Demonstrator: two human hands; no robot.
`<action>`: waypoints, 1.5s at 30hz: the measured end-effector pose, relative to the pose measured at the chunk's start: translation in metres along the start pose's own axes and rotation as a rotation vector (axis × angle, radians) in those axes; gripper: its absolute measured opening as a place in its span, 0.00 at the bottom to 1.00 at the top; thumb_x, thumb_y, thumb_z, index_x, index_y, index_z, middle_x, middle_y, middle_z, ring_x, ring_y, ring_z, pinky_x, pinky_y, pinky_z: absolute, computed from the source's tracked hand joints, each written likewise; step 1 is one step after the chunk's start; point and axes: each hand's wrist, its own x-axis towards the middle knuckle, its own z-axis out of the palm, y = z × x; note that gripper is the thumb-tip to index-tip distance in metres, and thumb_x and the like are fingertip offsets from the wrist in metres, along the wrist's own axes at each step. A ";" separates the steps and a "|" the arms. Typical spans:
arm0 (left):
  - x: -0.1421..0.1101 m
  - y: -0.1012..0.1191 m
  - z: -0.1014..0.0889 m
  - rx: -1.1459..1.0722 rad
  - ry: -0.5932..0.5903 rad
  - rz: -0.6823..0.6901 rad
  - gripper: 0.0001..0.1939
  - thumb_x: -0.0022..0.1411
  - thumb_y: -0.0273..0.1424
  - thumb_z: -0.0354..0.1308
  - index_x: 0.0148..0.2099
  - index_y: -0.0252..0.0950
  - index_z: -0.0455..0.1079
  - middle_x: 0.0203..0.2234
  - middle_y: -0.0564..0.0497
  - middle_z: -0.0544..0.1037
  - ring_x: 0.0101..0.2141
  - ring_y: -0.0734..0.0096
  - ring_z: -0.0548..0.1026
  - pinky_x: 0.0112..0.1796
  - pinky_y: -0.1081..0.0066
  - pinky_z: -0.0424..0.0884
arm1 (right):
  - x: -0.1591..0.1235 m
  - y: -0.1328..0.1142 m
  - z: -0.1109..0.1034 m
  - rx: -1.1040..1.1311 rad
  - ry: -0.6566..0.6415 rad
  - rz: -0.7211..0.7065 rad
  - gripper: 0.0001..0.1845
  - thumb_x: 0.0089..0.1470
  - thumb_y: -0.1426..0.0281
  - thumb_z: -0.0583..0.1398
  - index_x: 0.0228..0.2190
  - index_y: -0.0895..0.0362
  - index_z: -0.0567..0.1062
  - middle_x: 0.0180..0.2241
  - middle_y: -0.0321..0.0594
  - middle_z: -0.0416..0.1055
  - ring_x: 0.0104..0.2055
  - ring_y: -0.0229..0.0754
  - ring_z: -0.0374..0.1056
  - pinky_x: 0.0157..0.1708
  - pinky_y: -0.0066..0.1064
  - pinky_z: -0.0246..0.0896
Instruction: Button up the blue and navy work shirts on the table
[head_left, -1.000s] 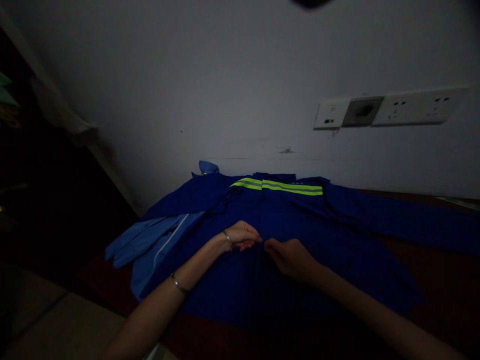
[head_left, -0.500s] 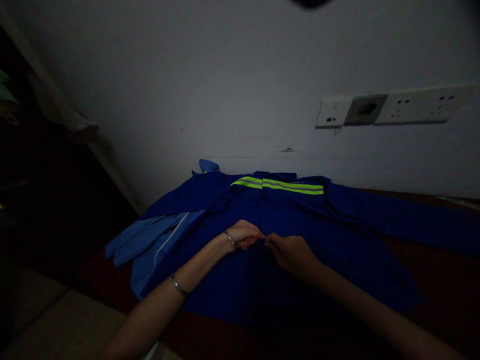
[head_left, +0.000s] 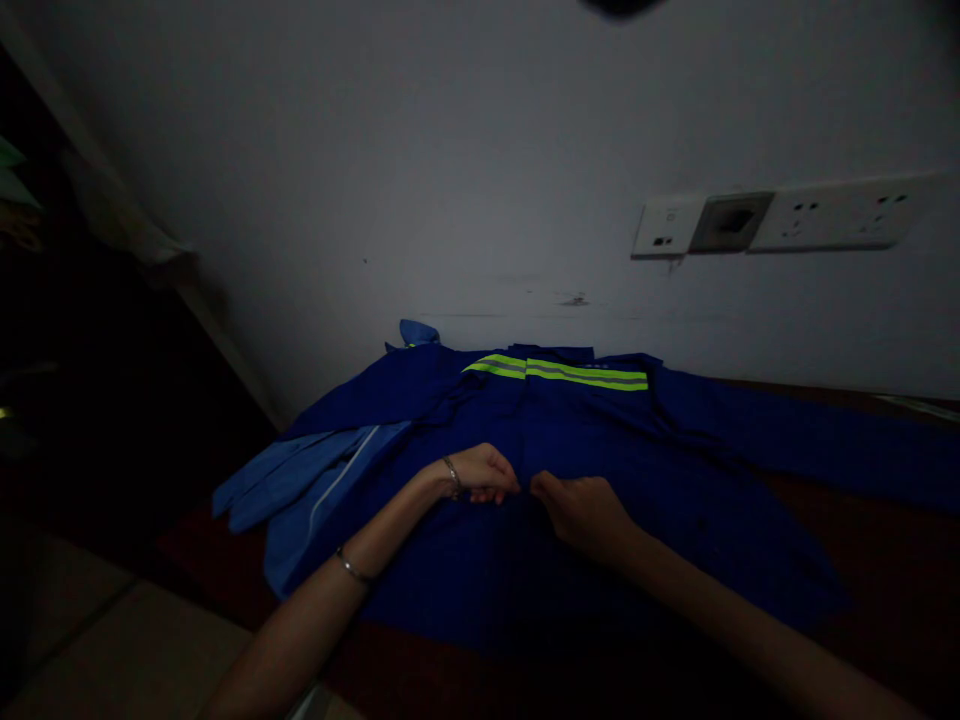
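Observation:
A dark blue work jacket (head_left: 645, 480) with a yellow-green reflective stripe (head_left: 559, 371) lies spread flat on a dark reddish table (head_left: 892, 540). My left hand (head_left: 486, 472) rests on the jacket's middle front with curled fingers pinching the fabric. My right hand (head_left: 581, 510) sits just to its right, fingers closed on the same front edge. The fingertips of both hands nearly meet at the centre opening. Bracelets ring my left wrist and forearm.
A lighter blue garment (head_left: 300, 485) lies under the jacket's left side and hangs off the table edge. The jacket's right sleeve (head_left: 825, 440) stretches far right. A white wall with a socket strip (head_left: 780, 220) stands behind. Pale floor (head_left: 112, 650) shows at the lower left.
Both hands stay at the jacket's centre front; my left hand's fingers shift slightly and the fingertips move a little closer together. The jacket has not moved.

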 end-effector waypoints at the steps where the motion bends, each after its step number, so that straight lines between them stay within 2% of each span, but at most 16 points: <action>1: 0.000 0.000 0.001 -0.009 0.000 0.008 0.06 0.48 0.30 0.57 0.25 0.31 0.67 0.12 0.58 0.67 0.10 0.85 0.59 0.11 0.82 0.52 | 0.000 -0.001 0.000 -0.007 -0.006 -0.002 0.13 0.58 0.70 0.46 0.34 0.56 0.69 0.21 0.38 0.73 0.19 0.35 0.65 0.19 0.29 0.30; 6: -0.001 0.005 0.003 -0.059 0.019 0.006 0.02 0.46 0.25 0.55 0.25 0.31 0.68 0.11 0.59 0.66 0.09 0.84 0.59 0.10 0.82 0.52 | 0.001 -0.003 -0.005 -0.049 -0.028 -0.024 0.12 0.57 0.71 0.47 0.34 0.57 0.69 0.22 0.39 0.73 0.20 0.35 0.66 0.19 0.29 0.31; 17: -0.001 0.009 0.011 -0.169 0.062 0.015 0.02 0.45 0.24 0.55 0.24 0.30 0.69 0.10 0.58 0.67 0.08 0.84 0.58 0.09 0.82 0.51 | 0.001 -0.008 -0.014 -0.064 -0.109 -0.055 0.11 0.48 0.78 0.52 0.35 0.59 0.69 0.24 0.42 0.73 0.23 0.38 0.68 0.19 0.26 0.41; 20: -0.002 0.011 0.012 -0.170 0.056 0.011 0.02 0.45 0.24 0.56 0.24 0.30 0.69 0.10 0.58 0.67 0.08 0.84 0.58 0.09 0.82 0.50 | 0.000 -0.008 -0.013 -0.046 -0.090 -0.058 0.10 0.50 0.77 0.52 0.35 0.59 0.69 0.23 0.43 0.73 0.24 0.38 0.68 0.19 0.26 0.43; 24: -0.005 0.012 0.007 -0.169 0.048 0.002 0.03 0.46 0.26 0.56 0.25 0.30 0.68 0.10 0.58 0.67 0.08 0.85 0.58 0.09 0.82 0.51 | 0.003 -0.001 -0.010 0.126 -0.009 0.036 0.11 0.57 0.67 0.49 0.35 0.55 0.71 0.24 0.39 0.73 0.23 0.36 0.68 0.20 0.23 0.44; 26: -0.006 0.012 0.003 -0.170 0.039 -0.003 0.04 0.46 0.27 0.57 0.24 0.31 0.67 0.10 0.58 0.67 0.08 0.84 0.58 0.09 0.82 0.50 | 0.005 0.005 -0.009 0.273 0.048 0.077 0.11 0.55 0.63 0.51 0.36 0.54 0.71 0.23 0.35 0.72 0.22 0.34 0.66 0.20 0.23 0.45; 29: -0.008 0.011 -0.003 -0.180 0.016 0.022 0.07 0.45 0.29 0.59 0.23 0.31 0.66 0.10 0.58 0.67 0.08 0.84 0.58 0.09 0.82 0.50 | 0.005 0.011 -0.009 0.410 0.113 0.084 0.10 0.53 0.64 0.54 0.35 0.55 0.71 0.18 0.31 0.68 0.18 0.32 0.62 0.20 0.22 0.45; 33: -0.008 0.009 -0.006 -0.195 0.010 0.060 0.09 0.45 0.32 0.61 0.23 0.31 0.66 0.11 0.58 0.67 0.08 0.85 0.59 0.10 0.82 0.50 | 0.002 0.010 -0.008 0.443 0.142 0.012 0.10 0.53 0.67 0.52 0.34 0.56 0.71 0.17 0.31 0.66 0.17 0.31 0.60 0.20 0.23 0.45; 38: -0.007 0.010 -0.006 -0.214 0.032 0.025 0.09 0.45 0.31 0.61 0.24 0.31 0.66 0.11 0.59 0.67 0.08 0.85 0.58 0.09 0.82 0.49 | -0.001 0.005 -0.009 0.403 0.128 -0.036 0.12 0.54 0.66 0.50 0.35 0.57 0.71 0.17 0.32 0.67 0.18 0.32 0.61 0.20 0.23 0.46; 42: -0.005 0.009 -0.005 -0.260 0.072 0.039 0.08 0.45 0.31 0.61 0.25 0.31 0.66 0.10 0.59 0.67 0.08 0.84 0.58 0.09 0.81 0.49 | -0.003 0.001 -0.027 0.418 0.085 -0.082 0.13 0.54 0.62 0.52 0.31 0.57 0.71 0.19 0.33 0.68 0.18 0.31 0.61 0.21 0.23 0.48; 45: -0.002 0.009 -0.003 -0.298 0.130 0.046 0.09 0.44 0.31 0.61 0.26 0.31 0.66 0.10 0.59 0.66 0.08 0.84 0.59 0.10 0.81 0.49 | -0.008 -0.005 -0.046 0.407 0.008 -0.230 0.14 0.51 0.59 0.55 0.34 0.56 0.70 0.27 0.35 0.70 0.25 0.32 0.64 0.24 0.24 0.50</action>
